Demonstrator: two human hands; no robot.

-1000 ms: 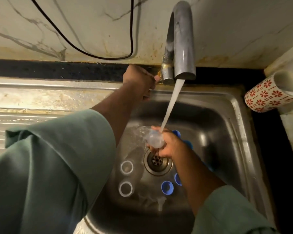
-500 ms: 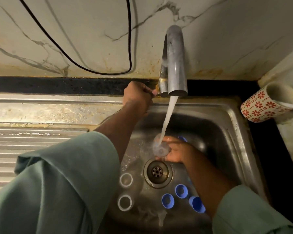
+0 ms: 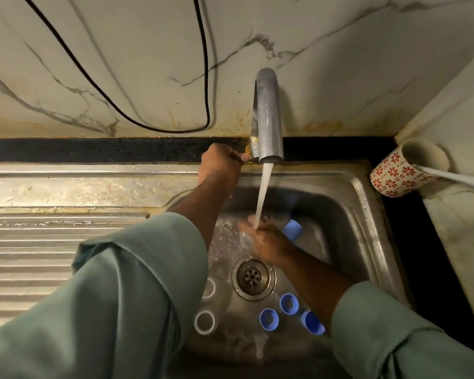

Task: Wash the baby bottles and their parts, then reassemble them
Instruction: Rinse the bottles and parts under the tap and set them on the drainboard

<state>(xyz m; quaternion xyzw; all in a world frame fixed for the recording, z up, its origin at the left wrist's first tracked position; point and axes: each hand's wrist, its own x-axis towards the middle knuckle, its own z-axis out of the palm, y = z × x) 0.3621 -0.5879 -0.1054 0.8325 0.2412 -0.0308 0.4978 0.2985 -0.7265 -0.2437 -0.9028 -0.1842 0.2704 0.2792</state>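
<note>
Nearest the viewer, three blue bottle collars (image 3: 289,304) are seen lying on the sink (image 3: 367,214) floor just behind the right hand (image 3: 266,242), on the wrist side of it, past the drain (image 3: 253,277); two white rings (image 3: 204,322) lie further off to that hand's left, partly hidden by the left sleeve (image 3: 121,283). A clear teat-like part (image 3: 260,344) is made out nearest of all, though blurred.

The right hand is held under the water stream (image 3: 263,195), fingers fairly straight; whether a clear part is held in it cannot be told (splash hides the palm). Just beyond its fingers, to the right, a blue piece (image 3: 292,229) lies on its side, its long axis slanting away from the hand. This hand is judged much the nearer one for any pickup.

Further off, the left hand (image 3: 220,164) is curled round the tap handle at the base of the faucet (image 3: 266,119).

A ribbed steel draining board (image 3: 39,242) stretches left of it. Beyond lie the marble wall (image 3: 340,64), a black cable (image 3: 148,124) and, far right, a floral cup (image 3: 394,173).
</note>
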